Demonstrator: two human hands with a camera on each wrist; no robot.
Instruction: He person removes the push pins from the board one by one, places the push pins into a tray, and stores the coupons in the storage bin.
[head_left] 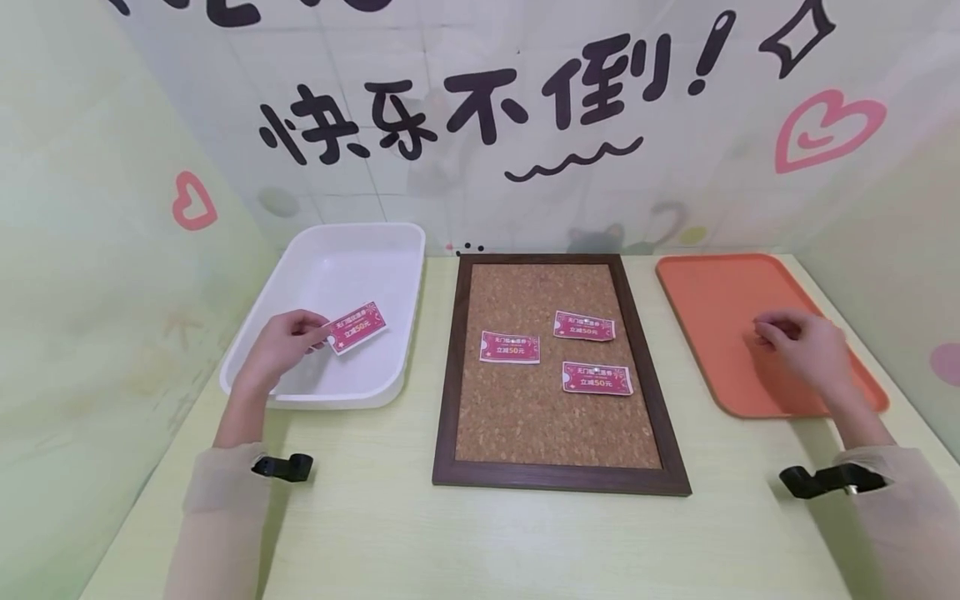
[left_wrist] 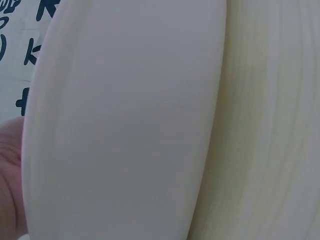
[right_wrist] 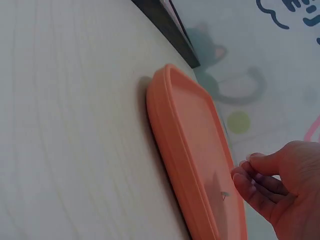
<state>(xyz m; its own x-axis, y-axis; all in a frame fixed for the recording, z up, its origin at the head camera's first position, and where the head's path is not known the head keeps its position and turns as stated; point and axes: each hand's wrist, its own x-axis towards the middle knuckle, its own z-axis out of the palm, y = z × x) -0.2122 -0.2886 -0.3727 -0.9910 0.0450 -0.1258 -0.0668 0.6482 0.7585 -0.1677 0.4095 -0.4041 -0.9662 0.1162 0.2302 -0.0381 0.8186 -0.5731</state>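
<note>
Coupon [head_left: 357, 327] over white tray [head_left: 375, 260], frame left, is pinched endwise by left hand [head_left: 283, 346], apparently keeping it readable; right hand [head_left: 806, 350] over orange tray [head_left: 708, 304], frame right, curls narrow, any hold cannot be told

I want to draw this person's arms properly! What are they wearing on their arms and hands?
Pale beige sleeves on both arms: left sleeve and right sleeve. A small black device sticks out at each cuff, on the left and right. The hands are bare, without gloves.
</note>
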